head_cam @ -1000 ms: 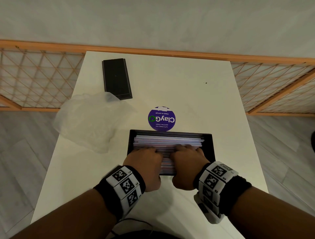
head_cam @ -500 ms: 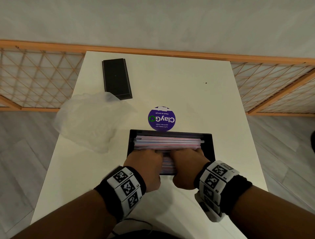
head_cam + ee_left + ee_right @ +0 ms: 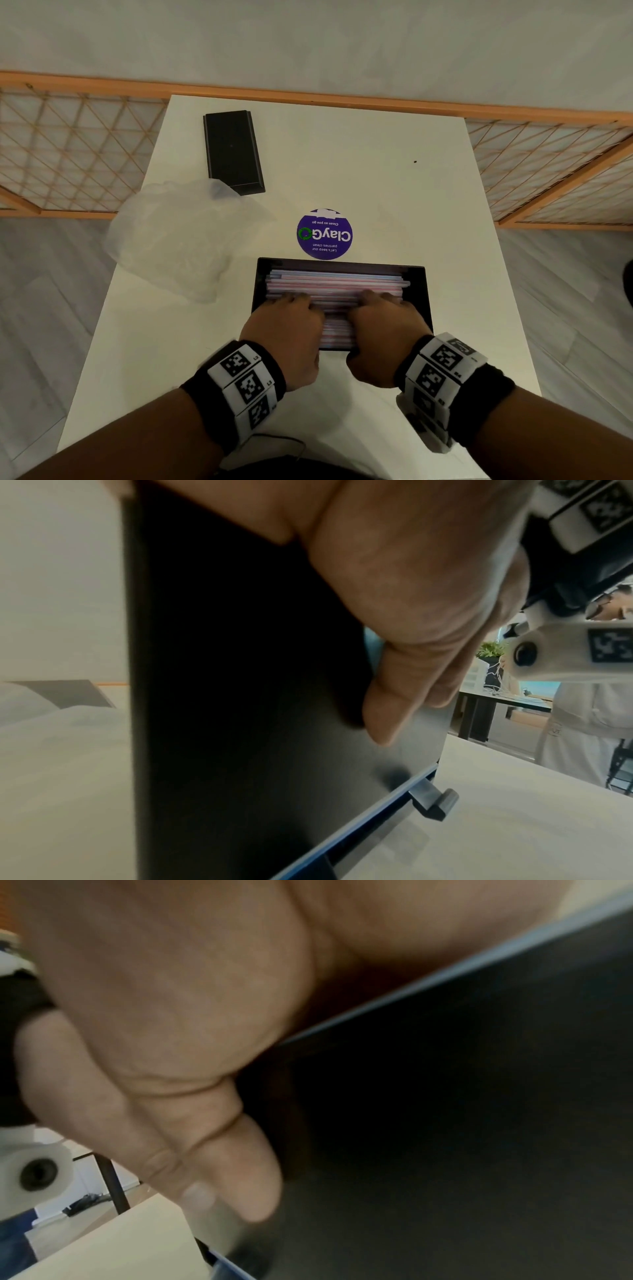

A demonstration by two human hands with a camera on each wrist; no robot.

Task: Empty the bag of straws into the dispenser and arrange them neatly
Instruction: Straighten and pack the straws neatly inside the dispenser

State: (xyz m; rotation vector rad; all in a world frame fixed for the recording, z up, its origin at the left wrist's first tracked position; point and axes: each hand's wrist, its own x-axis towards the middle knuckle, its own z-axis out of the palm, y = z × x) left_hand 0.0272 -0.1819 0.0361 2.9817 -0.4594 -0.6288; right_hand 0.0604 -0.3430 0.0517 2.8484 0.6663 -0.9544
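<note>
In the head view, a black rectangular open-topped dispenser box (image 3: pixel 416 291) is seen on the white surface (image 3: pixel 359 164), filled with a layer of pink, white and pale-blue paper straws (image 3: pixel 335 284) lying lengthwise across it. The left hand (image 3: pixel 284 329) and the right hand (image 3: pixel 387 325) are laid side by side over the near half of the box, fingers bent down onto the straws and pressing them, while the thumbs are carried down the near outer wall; nothing is lifted. A crumpled clear plastic bag (image 3: pixel 174 236), apparently emptied, lies to the left, well apart from the box, with a black rectangular lid (image 3: pixel 233 150) behind it and a round purple sticker (image 3: pixel 324 234) just beyond the box. In the left wrist view, the thumb of the left hand (image 3: pixel 404 593) is seen pressed flat against the dark outer wall of the dispenser (image 3: pixel 240 696); the other fingers are hidden over the rim. In the right wrist view, blurred, the right hand (image 3: pixel 171 1015) is shown likewise with its thumb against the dark wall (image 3: pixel 445 1123) and fingers hooked over the edge out of sight. The emptying is judged done and the arranging step to be in hand. The next move is judged to call for light, even smoothing so that the few ends protruding at the right are drawn level, without any straws being crushed or flicked out.
</note>
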